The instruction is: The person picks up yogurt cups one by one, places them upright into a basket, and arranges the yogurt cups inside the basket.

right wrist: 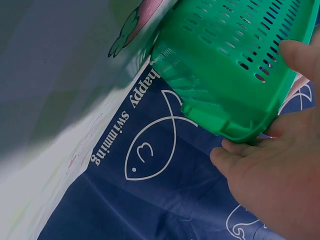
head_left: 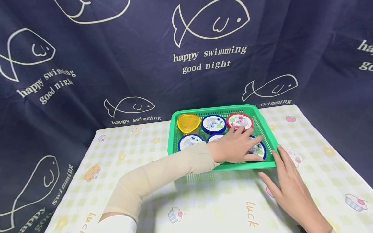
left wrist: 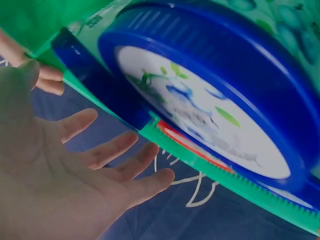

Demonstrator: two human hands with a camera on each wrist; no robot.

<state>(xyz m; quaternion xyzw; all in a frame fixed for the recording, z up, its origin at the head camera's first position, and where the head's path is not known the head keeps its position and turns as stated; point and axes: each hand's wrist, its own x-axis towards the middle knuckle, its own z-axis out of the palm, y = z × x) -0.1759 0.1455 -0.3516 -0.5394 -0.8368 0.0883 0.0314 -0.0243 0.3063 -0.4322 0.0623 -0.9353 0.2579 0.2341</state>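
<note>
Six round or near-round plastic tubs sit in a green perforated plastic basket (head_left: pixel 266 127), which stands toward the far edge of the cloth-covered table (head_left: pixel 204 200), right of centre. Back row, left to right: yellow rounded-triangle lid (head_left: pixel 188 123), blue-rimmed lid (head_left: pixel 214 124), red-rimmed lid (head_left: pixel 240 120). Front row: one blue-rimmed tub at the left (head_left: pixel 190 141), a second partly hidden behind the wrist, and a third blue-rimmed printed tub (head_left: pixel 257 149) in the basket's near right corner.

Left hand (head_left: pixel 236 145), arm in a beige sleeve, reaches across into the basket; fingers straight and spread, lying flat over the near-right tub, fingertips toward the red lid. No curl round anything in the head view. The left wrist view confirms an open palm with loose fingers beside a blue lid (left wrist: pixel 210 100).

Right hand (head_left: pixel 288 184) lies on the table at the basket's near right corner, fingers extended, forefinger touching the rim; the right wrist view shows the fingertips against the basket wall (right wrist: pixel 235 65), steadying rather than gripping.

Judgement: step in hand is selecting a tub, basket braced. A next move would need the left fingers to close round one lid's rim and lift straight up, clear of the neighbouring tubs and the basket wall.
</note>
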